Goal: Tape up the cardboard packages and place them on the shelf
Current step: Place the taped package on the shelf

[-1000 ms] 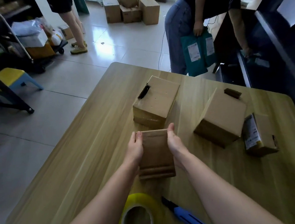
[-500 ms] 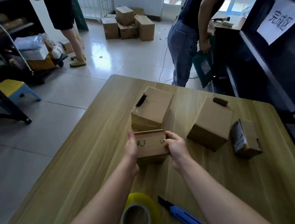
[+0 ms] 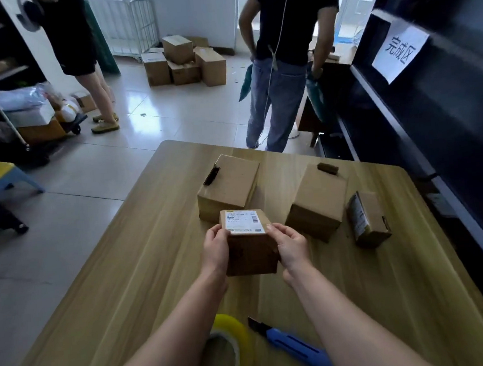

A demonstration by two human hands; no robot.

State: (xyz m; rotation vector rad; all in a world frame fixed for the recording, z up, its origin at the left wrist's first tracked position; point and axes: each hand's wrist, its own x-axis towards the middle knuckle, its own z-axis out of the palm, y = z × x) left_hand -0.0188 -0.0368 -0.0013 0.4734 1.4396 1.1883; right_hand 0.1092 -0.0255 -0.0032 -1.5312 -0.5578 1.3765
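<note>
Now left hand (image 3: 215,250) and right hand (image 3: 291,246) grip the labelled cardboard box (image 3: 252,255) from both sides. Tape roll (image 3: 233,326) on surface (image 3: 126,278) at its 6 o'clock.

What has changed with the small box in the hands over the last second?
The small cardboard box was rolled over in the grip: its plain face showed before, now the white shipping label faces up. The left hand and right hand still grip its sides. The two larger boxes, the labelled package at right, tape roll and blue utility knife stayed put.
</note>
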